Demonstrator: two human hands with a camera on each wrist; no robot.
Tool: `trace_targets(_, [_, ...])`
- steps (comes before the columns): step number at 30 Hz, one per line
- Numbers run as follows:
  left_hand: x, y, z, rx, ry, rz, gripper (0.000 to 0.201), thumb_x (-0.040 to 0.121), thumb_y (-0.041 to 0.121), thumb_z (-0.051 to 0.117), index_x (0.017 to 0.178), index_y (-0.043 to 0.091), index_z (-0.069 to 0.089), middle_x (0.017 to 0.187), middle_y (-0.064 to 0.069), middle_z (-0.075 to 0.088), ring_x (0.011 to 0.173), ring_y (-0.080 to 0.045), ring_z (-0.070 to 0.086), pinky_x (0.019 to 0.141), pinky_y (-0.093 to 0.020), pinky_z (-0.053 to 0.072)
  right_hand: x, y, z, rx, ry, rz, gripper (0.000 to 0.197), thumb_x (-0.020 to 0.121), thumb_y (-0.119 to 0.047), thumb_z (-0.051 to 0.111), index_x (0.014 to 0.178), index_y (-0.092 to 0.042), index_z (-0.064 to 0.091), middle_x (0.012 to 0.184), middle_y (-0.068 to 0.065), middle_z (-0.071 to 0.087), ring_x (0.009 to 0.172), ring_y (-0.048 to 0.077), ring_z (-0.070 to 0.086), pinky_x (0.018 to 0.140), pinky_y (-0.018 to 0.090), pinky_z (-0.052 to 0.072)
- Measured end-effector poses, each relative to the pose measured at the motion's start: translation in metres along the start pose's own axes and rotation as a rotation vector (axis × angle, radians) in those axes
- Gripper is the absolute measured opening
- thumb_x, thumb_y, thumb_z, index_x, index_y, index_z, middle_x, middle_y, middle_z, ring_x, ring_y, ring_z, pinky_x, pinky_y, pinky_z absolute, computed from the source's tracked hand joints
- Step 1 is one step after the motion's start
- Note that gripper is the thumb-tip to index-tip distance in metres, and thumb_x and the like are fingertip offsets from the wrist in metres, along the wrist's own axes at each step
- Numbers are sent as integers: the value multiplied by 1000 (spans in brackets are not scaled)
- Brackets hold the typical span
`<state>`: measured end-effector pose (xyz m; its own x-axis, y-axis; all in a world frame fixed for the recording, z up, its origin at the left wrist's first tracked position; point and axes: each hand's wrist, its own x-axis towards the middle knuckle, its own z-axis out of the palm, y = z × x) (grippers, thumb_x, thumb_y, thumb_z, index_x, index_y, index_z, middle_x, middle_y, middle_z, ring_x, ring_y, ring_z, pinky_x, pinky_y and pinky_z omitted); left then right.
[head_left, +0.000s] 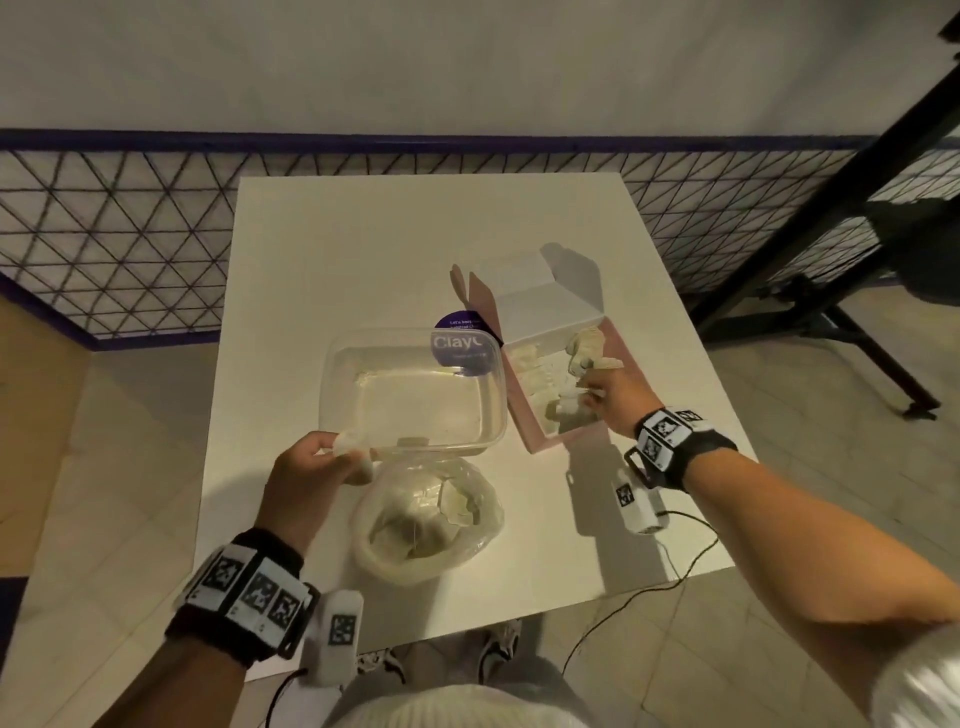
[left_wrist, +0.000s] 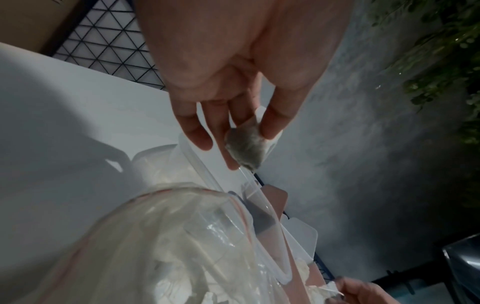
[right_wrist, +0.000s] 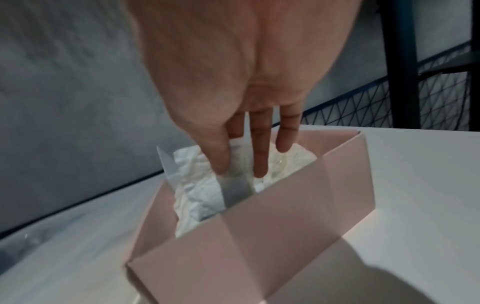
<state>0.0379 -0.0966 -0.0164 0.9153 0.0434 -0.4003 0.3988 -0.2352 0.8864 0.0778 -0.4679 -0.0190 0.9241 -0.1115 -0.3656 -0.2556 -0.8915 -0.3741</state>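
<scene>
My left hand (head_left: 345, 454) (left_wrist: 253, 142) pinches a small pale sachet (head_left: 356, 448) (left_wrist: 246, 150) between thumb and fingers, above the near left corner of a clear plastic container (head_left: 332, 374) (left_wrist: 207, 174). An open clear plastic bag (head_left: 426, 514) (left_wrist: 168, 246) with more sachets lies just in front of the container. My right hand (head_left: 589, 396) (right_wrist: 240, 170) reaches into an open pink box (head_left: 540, 441) (right_wrist: 272, 236) to the right. There its thumb and forefinger pinch another sachet (right_wrist: 235, 191) among several crumpled white ones.
All of this sits on a small white table (head_left: 322, 260). A purple-labelled round lid (head_left: 460, 345) lies behind the container. The box's white flap (head_left: 540, 306) stands up at the back. A wire mesh fence (head_left: 104, 234) runs behind, a black stand (head_left: 831, 291) is at right, and a cable (head_left: 691, 566) crosses the near right edge.
</scene>
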Motion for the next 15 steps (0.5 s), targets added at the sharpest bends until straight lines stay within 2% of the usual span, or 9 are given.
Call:
trace_targets(3, [1, -1, 3, 58, -51, 28, 39, 56, 46, 69, 82, 17, 69, 74, -1, 75, 81, -22, 72, 89, -50, 53, 18, -6, 15, -71, -172, -75, 24, 87, -3, 54, 107, -8, 68, 106, 13, 68, 100, 30, 60, 81, 27, 43])
trace_targets(6, [2, -6, 6, 102, -58, 24, 30, 63, 39, 70, 85, 17, 70, 80, 2, 75, 87, -16, 69, 92, -47, 51, 28, -8, 30, -77, -243, -36, 29, 84, -1, 58, 110, -11, 68, 106, 8, 69, 91, 19, 59, 83, 23, 43])
trace_targets(8, [2, -7, 10, 145, -71, 36, 22, 68, 35, 72, 82, 18, 71, 85, 4, 74, 93, -14, 66, 89, -36, 50, 32, -5, 38, -39, -279, 16, 32, 82, -3, 61, 112, -14, 66, 102, 5, 70, 89, 16, 61, 86, 23, 46])
trace_targets(9, [2, -6, 12, 170, -72, 54, 16, 71, 31, 75, 81, 19, 71, 86, 5, 73, 93, -14, 64, 84, -28, 48, 33, -3, 38, -14, -290, 41, 31, 81, -6, 63, 111, -16, 65, 102, 3, 70, 90, 18, 64, 89, 26, 49])
trace_targets(10, [0, -3, 15, 200, -64, 69, 10, 75, 24, 77, 80, 20, 70, 87, 6, 71, 92, -13, 63, 77, -21, 43, 32, -1, 36, 12, -273, 55, 29, 81, -9, 63, 109, -19, 65, 102, 1, 69, 92, 19, 65, 89, 30, 51])
trace_targets(12, [0, 4, 21, 236, -80, 98, 9, 78, 17, 76, 78, 20, 68, 83, 6, 69, 83, -13, 62, 68, -17, 39, 26, 0, 24, 64, -145, 54, 23, 83, -11, 60, 105, -19, 65, 102, 1, 67, 96, 20, 63, 87, 30, 50])
trace_targets(14, [-1, 10, 27, 237, -153, 116, 11, 76, 23, 79, 76, 23, 68, 74, 7, 69, 73, -8, 62, 66, -14, 42, 8, -9, 12, 154, 14, 18, 18, 87, -16, 61, 104, -17, 64, 102, 1, 63, 92, 17, 60, 78, 25, 45])
trace_targets(15, [-1, 13, 31, 226, -191, 120, 14, 72, 30, 81, 75, 27, 68, 71, 9, 68, 69, -4, 60, 65, -12, 42, -6, -19, 7, 216, 29, -35, 19, 87, -22, 63, 106, -18, 63, 101, 0, 62, 86, 12, 59, 75, 22, 42])
